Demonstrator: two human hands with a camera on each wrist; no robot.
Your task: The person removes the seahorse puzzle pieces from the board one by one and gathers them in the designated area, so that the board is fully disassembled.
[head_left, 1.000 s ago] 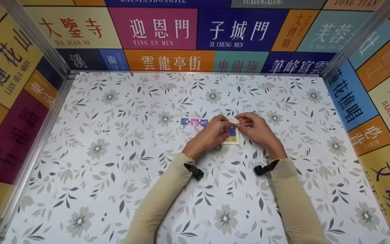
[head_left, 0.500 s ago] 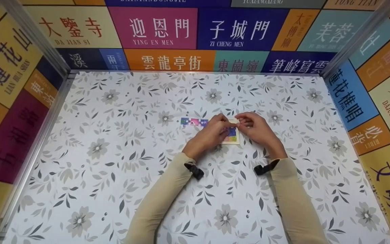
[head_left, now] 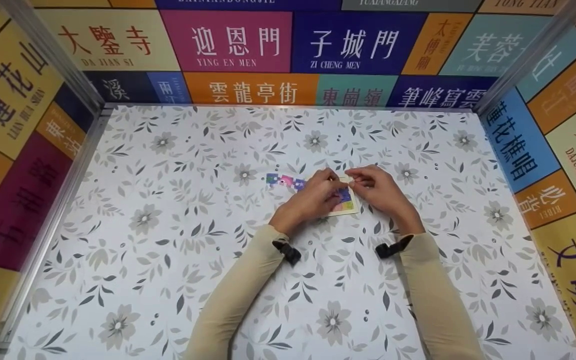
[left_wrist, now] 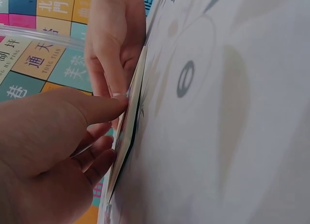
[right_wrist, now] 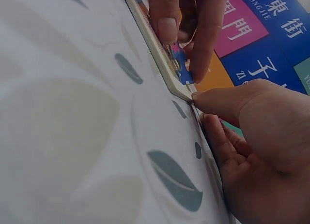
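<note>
Beige cloth, nearest: two sleeves [head_left: 238, 280], each finished at the wrist with a black strap [head_left: 289, 252].

Left hand [head_left: 308, 197], one: fingers curled; by the right wrist view, a blue puzzle piece [right_wrist: 184, 71] appears to be pinched between thumb and forefinger.

Right hand [head_left: 380, 192], one: thumb tip set on a corner of the puzzle board [right_wrist: 167, 75], fingers bent in against its outer side; the corner is judged to be gripped between them.

Puzzle board, one: thin, flat, pale-rimmed, bright picture within. Placed low between the hands, largely covered by the left hand; its corner is met by the right thumb. Judged light and stiff, easily slid on the tabletop; best steadied by rim or corner.

Blue puzzle piece, one: tilted over the board's surface, inside the rim, near the corner touched by the right thumb. Judged very light, rigid, little prone to slip; knobs may be creased if forced. Best taken by opposite edges. Whether any part is seated is not shown.

Loose pieces [head_left: 286, 180], several: laid in a row on the table, left of the left hand; nearest end hidden.

Tabletop [head_left: 318, 290], one: white, printed with grey flowers.

Wall panels [head_left: 240, 42], farthest: multicoloured, lettered.
</note>
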